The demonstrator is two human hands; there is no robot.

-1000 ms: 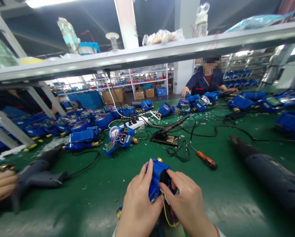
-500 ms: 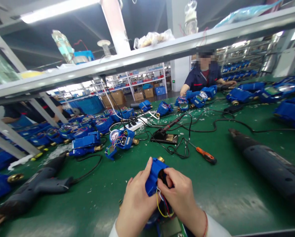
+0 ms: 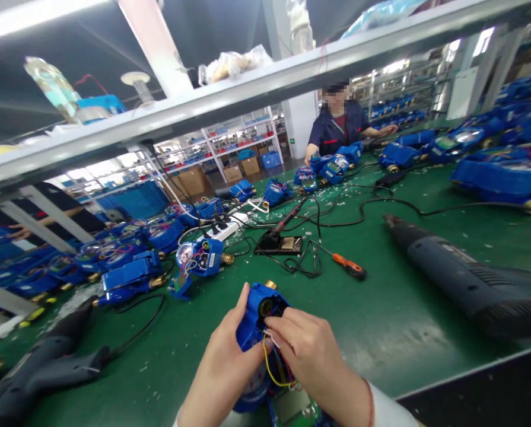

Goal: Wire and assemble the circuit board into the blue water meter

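My left hand point(image 3: 223, 370) wraps round a blue plastic meter housing point(image 3: 257, 308) with a brass fitting on top, held upright over the green table point(image 3: 381, 332). My right hand point(image 3: 312, 359) is closed at the housing's open front, its fingertips pinched on thin yellow, red and blue wires point(image 3: 272, 367) that hang from it. A small green circuit board point(image 3: 292, 409) shows below my hands.
A heat gun point(image 3: 452, 273) lies at the right and another point(image 3: 43, 367) at the left. An orange screwdriver point(image 3: 347, 267), a soldering iron stand point(image 3: 278, 243), a power strip point(image 3: 223, 228), cables and several blue meters point(image 3: 132, 276) lie ahead. A person in dark blue point(image 3: 336, 127) works at the far side.
The view has swung right and down. The housing has turned so that its open front faces me, and my right fingers have moved onto the wires. The other person's hand at lower left is gone.
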